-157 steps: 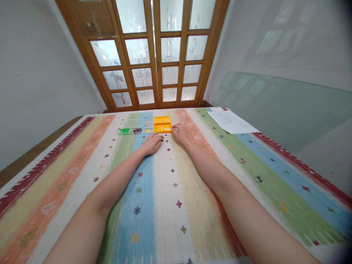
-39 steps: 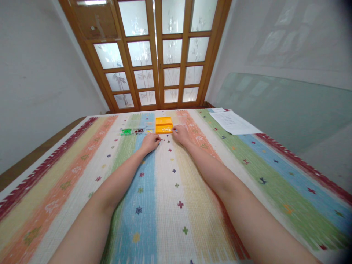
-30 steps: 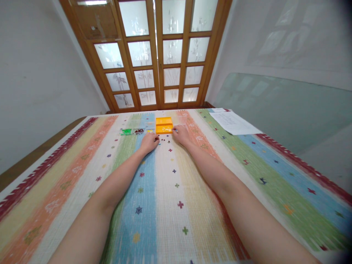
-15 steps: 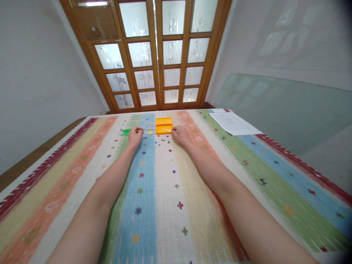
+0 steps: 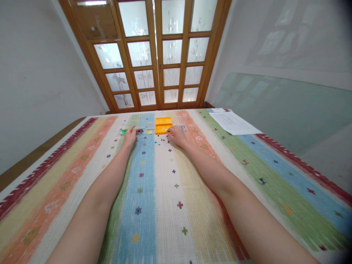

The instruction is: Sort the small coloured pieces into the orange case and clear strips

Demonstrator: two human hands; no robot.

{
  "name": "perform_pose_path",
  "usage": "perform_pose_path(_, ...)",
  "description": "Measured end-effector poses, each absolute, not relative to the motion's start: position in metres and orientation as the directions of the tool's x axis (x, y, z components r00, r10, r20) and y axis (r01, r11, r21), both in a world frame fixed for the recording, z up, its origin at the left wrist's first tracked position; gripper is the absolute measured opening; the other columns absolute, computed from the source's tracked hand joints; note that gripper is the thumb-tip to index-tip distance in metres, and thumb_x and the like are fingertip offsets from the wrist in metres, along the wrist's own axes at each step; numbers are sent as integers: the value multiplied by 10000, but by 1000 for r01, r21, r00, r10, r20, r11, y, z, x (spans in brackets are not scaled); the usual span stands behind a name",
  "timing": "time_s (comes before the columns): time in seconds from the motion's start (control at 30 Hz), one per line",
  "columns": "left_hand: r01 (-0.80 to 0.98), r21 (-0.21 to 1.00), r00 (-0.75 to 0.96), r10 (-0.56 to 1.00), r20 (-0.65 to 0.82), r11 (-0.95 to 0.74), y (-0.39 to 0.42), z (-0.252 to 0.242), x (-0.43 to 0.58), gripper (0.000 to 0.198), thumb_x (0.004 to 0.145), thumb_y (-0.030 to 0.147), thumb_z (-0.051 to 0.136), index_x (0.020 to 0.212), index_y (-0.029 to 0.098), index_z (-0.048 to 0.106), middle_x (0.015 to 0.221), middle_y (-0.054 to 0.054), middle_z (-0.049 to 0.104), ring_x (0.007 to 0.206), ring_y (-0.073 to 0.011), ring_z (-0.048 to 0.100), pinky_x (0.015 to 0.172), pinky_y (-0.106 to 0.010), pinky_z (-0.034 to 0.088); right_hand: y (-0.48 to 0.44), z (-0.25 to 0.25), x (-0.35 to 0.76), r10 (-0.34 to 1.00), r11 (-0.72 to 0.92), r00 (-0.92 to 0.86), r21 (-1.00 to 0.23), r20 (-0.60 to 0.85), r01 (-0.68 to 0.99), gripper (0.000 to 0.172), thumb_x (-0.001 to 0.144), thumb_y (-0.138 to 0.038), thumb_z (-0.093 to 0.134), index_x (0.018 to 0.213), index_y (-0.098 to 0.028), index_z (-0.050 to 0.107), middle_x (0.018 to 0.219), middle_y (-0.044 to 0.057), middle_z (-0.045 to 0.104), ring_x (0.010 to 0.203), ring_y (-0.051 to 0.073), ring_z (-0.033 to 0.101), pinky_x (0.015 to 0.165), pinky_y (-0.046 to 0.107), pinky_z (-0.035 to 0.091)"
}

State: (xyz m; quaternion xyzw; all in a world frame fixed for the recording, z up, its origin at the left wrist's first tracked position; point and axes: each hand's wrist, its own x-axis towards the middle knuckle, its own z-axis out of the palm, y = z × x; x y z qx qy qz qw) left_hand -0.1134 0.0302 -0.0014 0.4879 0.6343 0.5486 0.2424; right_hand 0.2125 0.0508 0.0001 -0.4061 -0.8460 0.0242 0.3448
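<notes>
An orange open box (image 5: 164, 120) lies at the far middle of the table, with small white pieces (image 5: 165, 129) in its near half. My right hand (image 5: 177, 136) is at the box's right side, fingers curled together over those pieces; whatever they pinch is too small to make out. To the left, my left hand (image 5: 130, 136) rests with fingers apart, between a patch of green pieces (image 5: 122, 132) and a cluster of dark pieces (image 5: 140, 131). Yellow pieces (image 5: 149, 131) sit between the dark ones and the box. Blue pieces (image 5: 183, 128) show just beyond my right hand.
A striped cloth (image 5: 167, 190) covers the table. A few tiny dark and blue bits (image 5: 162, 140) lie loose in front of the box. White printed paper (image 5: 233, 123) lies at the far right. Glazed wooden doors (image 5: 159, 55) stand beyond the far edge.
My left hand has moved slightly left and its fingers have spread, uncovering the dark pieces. My right hand has moved left over the box's edge, uncovering the blue pieces.
</notes>
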Motion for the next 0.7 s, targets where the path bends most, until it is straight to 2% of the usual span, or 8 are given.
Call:
perform_pose_path(0.2,455,886,-293,924,247,-92,34,-7,-109,450,957,300,587,1372,167,702,1185,-101,801,630,-128,630,701,-265,556,30,7,190,520,850,-701,-212,487,482,153,1005,-259,642,1002,-218,789,1047,94,746,1045,258,595,969,387,418)
perform_pose_path(0.43,599,779,-116,943,313,-185,30,-11,-93,394,978,236,543,1309,163,744,1176,-108,801,898,-224,735,897,-383,609,19,14,186,479,878,-791,-194,381,438,143,975,-236,678,1028,-217,809,1044,92,740,1046,262,590,950,379,415)
perform_pose_path(0.57,732,606,72,920,384,-311,24,-11,-78,344,983,228,535,1210,189,792,1217,-98,794,1117,-265,722,1086,-443,545,19,13,184,489,872,-795,-209,359,442,139,979,-223,679,1026,-210,809,1037,89,735,1054,257,599,947,368,417)
perform_pose_path(0.7,787,407,310,867,391,-464,16,-9,-59,325,994,250,547,1193,204,799,1256,-105,780,1230,-275,676,1172,-476,479,21,8,182,486,874,-789,-210,377,438,116,977,-206,680,987,-193,795,1039,88,739,1053,247,610,957,362,421)
